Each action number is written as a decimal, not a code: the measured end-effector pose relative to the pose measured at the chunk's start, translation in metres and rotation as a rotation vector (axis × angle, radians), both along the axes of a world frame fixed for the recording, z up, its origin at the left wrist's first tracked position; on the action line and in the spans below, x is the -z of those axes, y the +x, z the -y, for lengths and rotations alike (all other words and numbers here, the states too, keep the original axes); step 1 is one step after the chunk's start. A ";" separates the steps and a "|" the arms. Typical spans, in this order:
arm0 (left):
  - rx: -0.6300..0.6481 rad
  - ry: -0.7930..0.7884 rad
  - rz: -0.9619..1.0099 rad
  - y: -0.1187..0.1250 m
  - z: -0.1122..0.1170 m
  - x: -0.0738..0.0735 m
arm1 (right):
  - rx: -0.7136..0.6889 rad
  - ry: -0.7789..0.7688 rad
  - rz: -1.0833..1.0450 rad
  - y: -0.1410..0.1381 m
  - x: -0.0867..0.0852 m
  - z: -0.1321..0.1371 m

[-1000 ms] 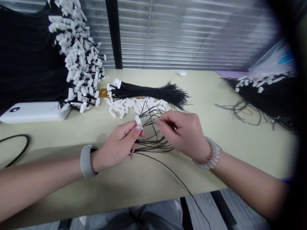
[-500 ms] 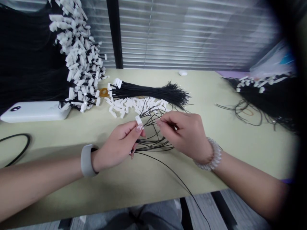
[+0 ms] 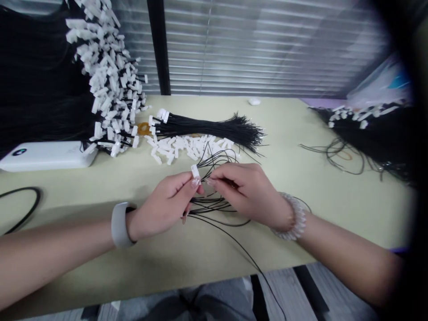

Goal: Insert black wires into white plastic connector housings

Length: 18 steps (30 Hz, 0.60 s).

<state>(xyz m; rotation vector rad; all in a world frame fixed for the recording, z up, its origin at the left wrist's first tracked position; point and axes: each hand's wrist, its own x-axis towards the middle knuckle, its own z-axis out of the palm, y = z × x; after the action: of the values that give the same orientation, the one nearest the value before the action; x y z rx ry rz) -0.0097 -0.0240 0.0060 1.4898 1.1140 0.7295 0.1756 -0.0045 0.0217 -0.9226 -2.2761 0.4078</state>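
My left hand pinches a small white plastic connector between thumb and fingertips, just above the pale green table. My right hand is closed in a pinch on a thin black wire, its fingertips almost touching the connector. A loose bunch of black wires fans out under and between both hands, and one wire trails over the table's front edge. Behind my hands lies a heap of loose white connectors.
A tied bundle of black wires lies behind the heap. A big mass of wires with white connectors fills the back left, beside a white power bank. More wires lie at the right. Window blinds run along the back.
My right hand moved left, bringing its wire end up close to the connector. My left hand stayed almost still.
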 end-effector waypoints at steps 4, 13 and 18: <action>0.026 0.013 -0.025 -0.002 0.000 0.003 | 0.002 0.045 -0.011 -0.003 0.005 0.004; -0.121 -0.095 0.095 0.001 -0.003 0.000 | 0.082 0.127 -0.035 0.001 0.003 -0.004; -0.325 -0.161 0.325 0.002 -0.009 0.002 | 0.297 0.105 0.094 0.032 -0.018 -0.023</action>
<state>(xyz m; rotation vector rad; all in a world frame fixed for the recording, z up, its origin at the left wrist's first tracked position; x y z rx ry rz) -0.0081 -0.0152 0.0037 1.0214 1.1429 1.0392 0.2078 0.0189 0.0392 -1.2245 -2.1736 0.1161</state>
